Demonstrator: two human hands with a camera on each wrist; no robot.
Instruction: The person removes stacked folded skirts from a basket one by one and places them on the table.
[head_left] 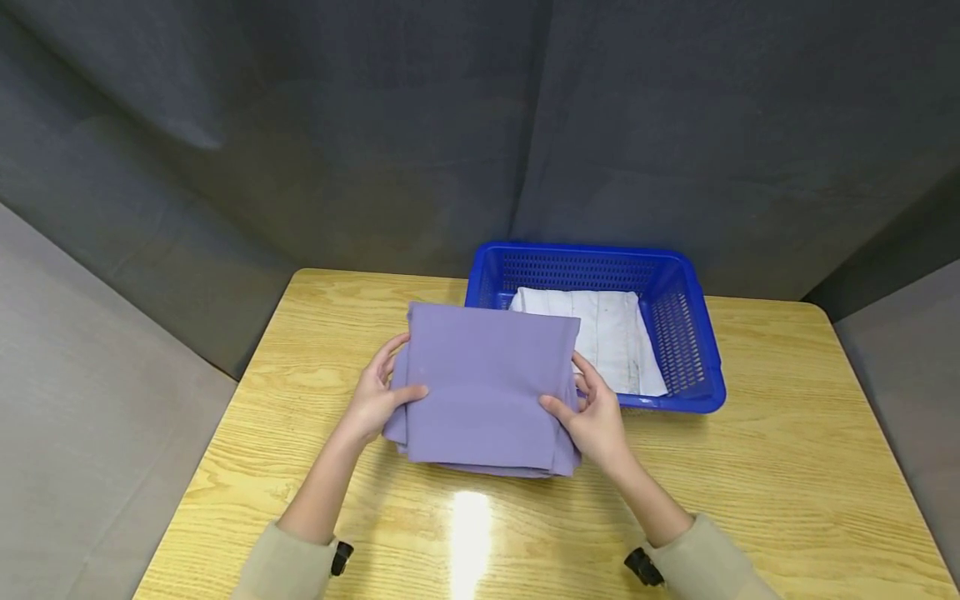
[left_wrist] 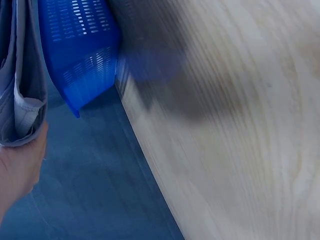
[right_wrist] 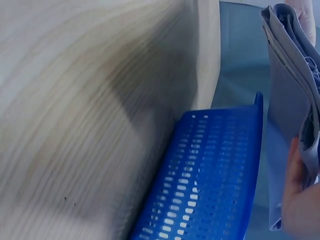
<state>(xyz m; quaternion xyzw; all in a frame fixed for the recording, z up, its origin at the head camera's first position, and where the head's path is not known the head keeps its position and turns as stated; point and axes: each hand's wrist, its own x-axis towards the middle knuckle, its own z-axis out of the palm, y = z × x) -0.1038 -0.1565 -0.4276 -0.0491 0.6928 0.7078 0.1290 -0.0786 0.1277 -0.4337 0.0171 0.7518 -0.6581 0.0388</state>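
A purple cloth [head_left: 487, 383], folded into a thick squarish bundle, is held up over the table between both hands. My left hand [head_left: 375, 396] grips its left side, thumb on the near face and fingers behind. The right side is gripped the same way by my right hand [head_left: 596, 417]. Stacked layers and a rolled fold of the cloth [left_wrist: 25, 112] show edge-on in the left wrist view, above the left hand [left_wrist: 22, 165]. In the right wrist view, fingers of the right hand [right_wrist: 302, 210] wrap the lower part of the cloth [right_wrist: 290, 100].
Just behind and to the right stands a blue perforated basket [head_left: 693, 333]. A folded white cloth [head_left: 611, 342] lies in it, partly hidden by the purple one. Beneath is a wood-grain table [head_left: 795, 450], with dark grey curtains [head_left: 420, 150] along its back edge.
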